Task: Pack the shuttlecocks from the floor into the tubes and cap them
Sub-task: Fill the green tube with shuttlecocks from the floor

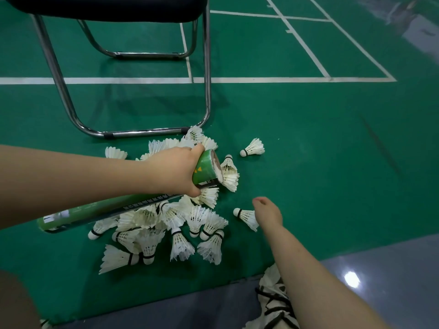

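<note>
A pile of several white feather shuttlecocks (166, 224) lies on the green court floor in front of me. My left hand (175, 170) grips a long green tube (204, 168) near its open end. The tube slants over the pile, its mouth facing right, close to a shuttlecock (229, 174). My right hand (268, 212) is low at the right of the pile, its fingers curled down on the feather end of a single shuttlecock (244, 216) lying with its cork to the left. No cap is in view.
A chair with chrome legs (206, 67) and a dark seat stands just behind the pile. One stray shuttlecock (253, 147) lies to the right. More shuttlecocks (273, 300) lie by my right forearm, on the grey floor (380, 281) at the mat's edge.
</note>
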A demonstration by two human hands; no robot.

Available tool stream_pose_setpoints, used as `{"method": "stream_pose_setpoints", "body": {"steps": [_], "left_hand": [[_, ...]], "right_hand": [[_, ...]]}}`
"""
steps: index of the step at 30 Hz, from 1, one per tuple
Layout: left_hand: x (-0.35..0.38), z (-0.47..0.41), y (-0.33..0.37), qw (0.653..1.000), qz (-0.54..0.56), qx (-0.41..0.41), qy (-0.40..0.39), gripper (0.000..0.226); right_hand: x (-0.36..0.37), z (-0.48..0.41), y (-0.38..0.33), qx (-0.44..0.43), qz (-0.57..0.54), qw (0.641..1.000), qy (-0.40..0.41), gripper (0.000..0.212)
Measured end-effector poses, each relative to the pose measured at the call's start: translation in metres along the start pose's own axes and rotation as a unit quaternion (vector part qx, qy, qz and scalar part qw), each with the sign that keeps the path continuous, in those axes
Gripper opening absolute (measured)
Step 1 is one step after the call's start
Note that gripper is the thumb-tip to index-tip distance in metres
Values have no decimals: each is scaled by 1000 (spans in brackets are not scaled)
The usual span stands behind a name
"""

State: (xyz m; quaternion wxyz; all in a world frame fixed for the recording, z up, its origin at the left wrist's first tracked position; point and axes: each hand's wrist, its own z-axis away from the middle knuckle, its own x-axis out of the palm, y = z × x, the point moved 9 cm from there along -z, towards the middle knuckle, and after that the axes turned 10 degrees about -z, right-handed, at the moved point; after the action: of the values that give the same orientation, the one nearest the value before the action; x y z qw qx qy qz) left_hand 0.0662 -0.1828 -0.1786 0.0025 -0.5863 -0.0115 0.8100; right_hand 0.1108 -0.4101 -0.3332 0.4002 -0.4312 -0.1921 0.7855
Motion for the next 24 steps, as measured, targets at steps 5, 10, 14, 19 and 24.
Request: {"method": "stream_pose_setpoints", "body": {"steps": [5, 10, 14, 19, 24], "left_hand": [[8, -4, -2, 1000, 1, -1, -4, 76], [13, -6, -5, 1000, 1, -3, -11, 75], [14, -8, -16, 1000, 2, -18, -14, 76], [14, -10, -26, 999, 6, -35, -15, 73], [12, -7, -31, 999, 11, -39, -10, 71]], "right_hand": [[21, -4, 24, 70, -22, 994, -86, 15], [0, -8, 1, 23, -129, 991, 18, 24], [-22, 10, -68, -115, -194, 973, 45, 18], [-33, 42, -140, -219, -294, 930, -7, 16], [-19, 74, -180, -282, -266, 917, -93, 20]]}}
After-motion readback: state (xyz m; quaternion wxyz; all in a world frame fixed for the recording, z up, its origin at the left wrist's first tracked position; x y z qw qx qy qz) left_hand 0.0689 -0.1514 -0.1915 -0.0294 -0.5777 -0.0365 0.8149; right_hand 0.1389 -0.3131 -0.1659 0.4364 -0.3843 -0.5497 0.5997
